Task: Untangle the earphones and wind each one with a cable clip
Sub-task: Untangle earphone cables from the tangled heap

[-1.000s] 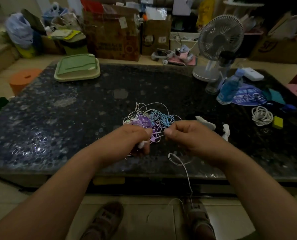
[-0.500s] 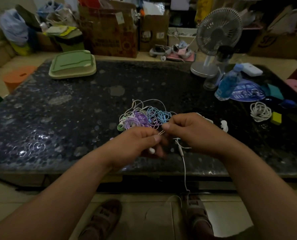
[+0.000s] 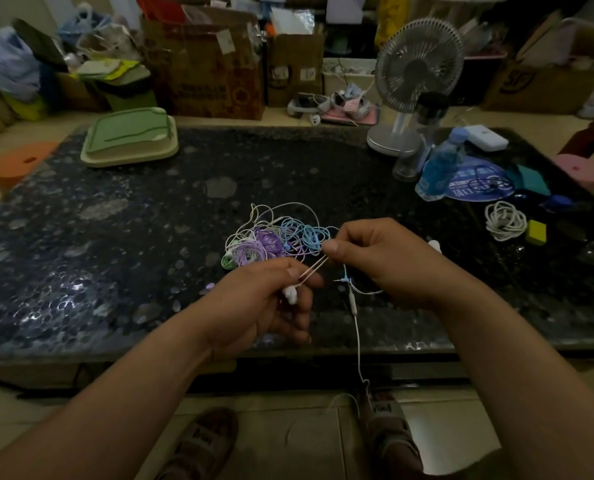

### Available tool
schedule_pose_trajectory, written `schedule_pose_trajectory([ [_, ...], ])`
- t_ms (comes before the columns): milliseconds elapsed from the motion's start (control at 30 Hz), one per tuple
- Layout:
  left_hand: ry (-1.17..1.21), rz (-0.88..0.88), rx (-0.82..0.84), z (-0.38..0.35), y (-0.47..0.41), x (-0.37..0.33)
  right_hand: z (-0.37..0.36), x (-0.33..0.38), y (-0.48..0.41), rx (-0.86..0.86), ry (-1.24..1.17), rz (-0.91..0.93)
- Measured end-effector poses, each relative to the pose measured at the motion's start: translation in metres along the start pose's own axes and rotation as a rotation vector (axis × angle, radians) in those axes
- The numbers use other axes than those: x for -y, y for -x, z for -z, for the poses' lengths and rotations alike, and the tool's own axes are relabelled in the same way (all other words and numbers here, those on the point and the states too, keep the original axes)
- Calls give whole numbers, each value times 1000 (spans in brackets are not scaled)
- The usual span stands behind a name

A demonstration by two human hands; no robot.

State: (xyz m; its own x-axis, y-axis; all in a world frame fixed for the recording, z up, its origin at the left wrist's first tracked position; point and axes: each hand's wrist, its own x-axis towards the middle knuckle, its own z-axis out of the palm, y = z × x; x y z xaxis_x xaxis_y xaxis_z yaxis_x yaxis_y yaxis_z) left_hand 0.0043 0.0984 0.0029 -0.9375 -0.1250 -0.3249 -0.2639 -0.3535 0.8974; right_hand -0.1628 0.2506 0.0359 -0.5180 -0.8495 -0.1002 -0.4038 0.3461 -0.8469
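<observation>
- Two hands, left hand [image 3: 257, 306] and right hand [image 3: 375, 258], pinch one white cord [image 3: 314, 268] tight between their fingers.
- Tangled earphones [image 3: 274, 237] lie on the desk [image 3: 115, 237], just behind.
- Cord's hanging end is hard to see.

Dark speckled table [image 3: 115, 265] bore a green tray [image 3: 129, 140] far left, a white fan [image 3: 418, 64], blue bottle [image 3: 439, 168] and yellow block [image 3: 536, 232] at right; cardboard boxes [image 3: 212, 74] stood behind, orange stool [image 3: 18, 164] alongside.
</observation>
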Motion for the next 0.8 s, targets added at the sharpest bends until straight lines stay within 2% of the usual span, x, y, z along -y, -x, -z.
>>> schedule_pose_trajectory([
  [500, -147, -5, 58, -2, 3, -1, -2, -1, -4, -32, 20, 22],
  [633, -52, 9, 116, -1, 5, -2, -5, 1, -5, -17, -3, 42],
  [800, 163, -100, 96, 0, 4, -5, -18, -5, -10, -8, -148, -6],
])
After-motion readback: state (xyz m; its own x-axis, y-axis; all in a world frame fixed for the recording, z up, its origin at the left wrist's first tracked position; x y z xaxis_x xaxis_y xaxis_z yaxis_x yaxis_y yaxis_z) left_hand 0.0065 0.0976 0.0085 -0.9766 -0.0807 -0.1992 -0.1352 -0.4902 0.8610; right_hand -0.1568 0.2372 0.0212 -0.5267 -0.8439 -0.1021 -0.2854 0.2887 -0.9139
